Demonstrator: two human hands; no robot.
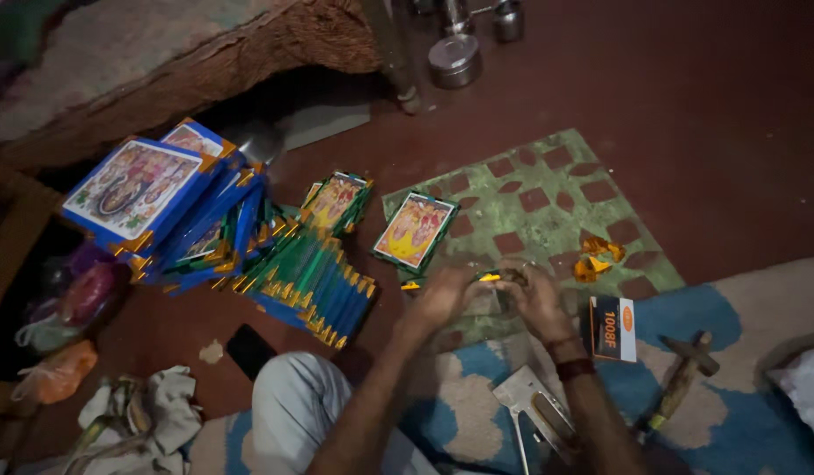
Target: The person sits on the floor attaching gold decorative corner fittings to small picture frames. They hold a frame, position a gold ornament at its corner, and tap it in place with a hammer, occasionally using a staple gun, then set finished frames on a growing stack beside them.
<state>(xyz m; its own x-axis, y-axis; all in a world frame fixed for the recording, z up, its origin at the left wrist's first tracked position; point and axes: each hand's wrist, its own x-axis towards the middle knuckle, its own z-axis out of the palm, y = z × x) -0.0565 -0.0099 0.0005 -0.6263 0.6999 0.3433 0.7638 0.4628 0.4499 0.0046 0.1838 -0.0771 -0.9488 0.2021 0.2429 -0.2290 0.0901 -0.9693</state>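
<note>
My left hand point(440, 297) and my right hand point(537, 302) meet over the floor, both pinching a small dark piece with a shiny gold corner point(495, 278). Just beyond them lies a small framed picture point(415, 230) with a green border, flat on a green patterned mat point(548, 207). A metal staple gun point(535, 406) lies on the rug below my right forearm.
Stacks of blue and green framed pictures point(213, 220) with gold corners lie left. Gold foil scraps point(598, 257), a small box point(613, 327) and a hammer point(680, 380) sit right. Steel containers point(454, 60) stand at the back; bags and cloth point(147, 413) lie lower left.
</note>
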